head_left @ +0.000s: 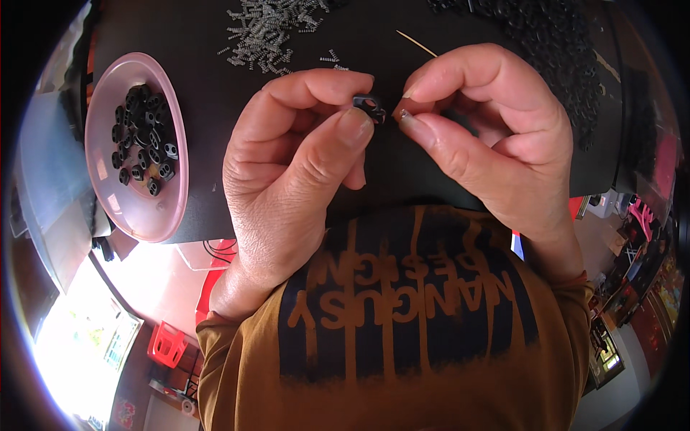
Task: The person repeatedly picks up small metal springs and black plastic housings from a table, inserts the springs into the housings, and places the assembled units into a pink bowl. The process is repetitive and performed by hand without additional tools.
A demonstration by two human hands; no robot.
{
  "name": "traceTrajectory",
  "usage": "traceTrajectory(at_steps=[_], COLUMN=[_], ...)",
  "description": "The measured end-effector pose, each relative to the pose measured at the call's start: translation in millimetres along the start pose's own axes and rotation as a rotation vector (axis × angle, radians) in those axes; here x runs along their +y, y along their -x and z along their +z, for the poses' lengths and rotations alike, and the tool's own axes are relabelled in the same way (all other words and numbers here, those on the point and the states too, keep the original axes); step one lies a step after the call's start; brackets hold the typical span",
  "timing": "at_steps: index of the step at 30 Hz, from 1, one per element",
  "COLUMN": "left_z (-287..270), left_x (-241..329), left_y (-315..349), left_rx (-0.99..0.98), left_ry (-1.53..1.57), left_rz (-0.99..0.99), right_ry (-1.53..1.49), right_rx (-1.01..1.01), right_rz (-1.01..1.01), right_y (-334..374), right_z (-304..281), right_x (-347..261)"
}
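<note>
My left hand (287, 154) pinches a small black cord lock (370, 106) between thumb and index finger, and a round hole shows in it. Just to its right is my right hand (496, 126), its thumb and fingertips drawn close together. A tiny silvery piece, which looks like a spring (404, 114), glints at the right thumb tip; most of it is hidden. A narrow gap separates the cord lock from the right fingertips. Both hands are held above the dark table (392, 169), close to my chest.
A pink bowl (154, 219) holding several black cord locks (147, 129) stands at left. Loose springs (266, 32) lie in a heap at the far side, with a few strays nearer. A thin wooden stick (415, 43) lies beyond my right hand. Black parts (550, 50) spread across the far right.
</note>
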State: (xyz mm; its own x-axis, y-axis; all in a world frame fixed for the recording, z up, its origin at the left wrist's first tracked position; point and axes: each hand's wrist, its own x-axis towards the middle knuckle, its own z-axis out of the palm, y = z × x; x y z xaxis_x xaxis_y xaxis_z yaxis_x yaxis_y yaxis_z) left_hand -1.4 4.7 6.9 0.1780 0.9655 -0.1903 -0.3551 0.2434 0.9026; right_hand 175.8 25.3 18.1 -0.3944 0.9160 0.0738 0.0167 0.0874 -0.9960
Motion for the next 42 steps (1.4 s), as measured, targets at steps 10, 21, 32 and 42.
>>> traceTrajectory(at_steps=[10, 21, 32, 42], left_z=[4, 6, 1, 5], left_x=[-3, -6, -9, -15], left_y=[3, 2, 2, 2], left_rx=[-0.012, -0.01, -0.04, -0.004], left_ry=[-0.06, -0.085, -0.355, -0.146], left_rz=[0.005, 0.054, 0.165, 0.032], right_ry=[0.019, 0.165, 0.202, 0.237], right_rx=[-0.022, -0.037, -0.027, 0.078], right_rz=[-0.017, -0.033, -0.089, -0.151], right_y=[4, 2, 4, 12], right_z=[-2, -3, -1, 3], right_x=[-2, -4, -1, 8])
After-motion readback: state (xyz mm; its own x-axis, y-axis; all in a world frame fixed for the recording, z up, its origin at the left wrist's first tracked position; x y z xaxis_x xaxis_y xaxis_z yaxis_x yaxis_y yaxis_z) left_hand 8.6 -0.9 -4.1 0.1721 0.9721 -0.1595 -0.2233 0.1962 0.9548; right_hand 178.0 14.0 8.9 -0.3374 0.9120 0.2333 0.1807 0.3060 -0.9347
